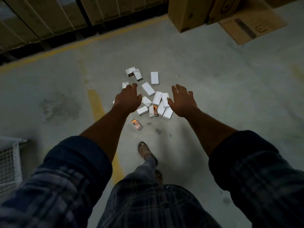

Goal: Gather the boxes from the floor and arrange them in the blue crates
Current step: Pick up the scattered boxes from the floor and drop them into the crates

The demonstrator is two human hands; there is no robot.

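Note:
Several small white boxes (154, 77) lie scattered on the grey concrete floor (213, 89) ahead of me, most in a loose heap (160, 104). One box with an orange print (136, 124) lies apart, nearest my feet. My left hand (127, 100) hangs over the left side of the heap, its fingers loosely bent and holding nothing. Over the heap's right side my right hand (182, 101) is spread, also holding nothing. Both hands are above the boxes and I cannot tell if they touch any. No blue crate is in view.
Large cardboard cartons (189, 14) stand at the back right, with a flattened one (251, 27) beside them. Pallet racking (49, 18) runs along the back left behind a yellow floor line (79, 44). A white wire cage (9, 162) is at the left edge. My sandalled foot (145, 150) is below the boxes.

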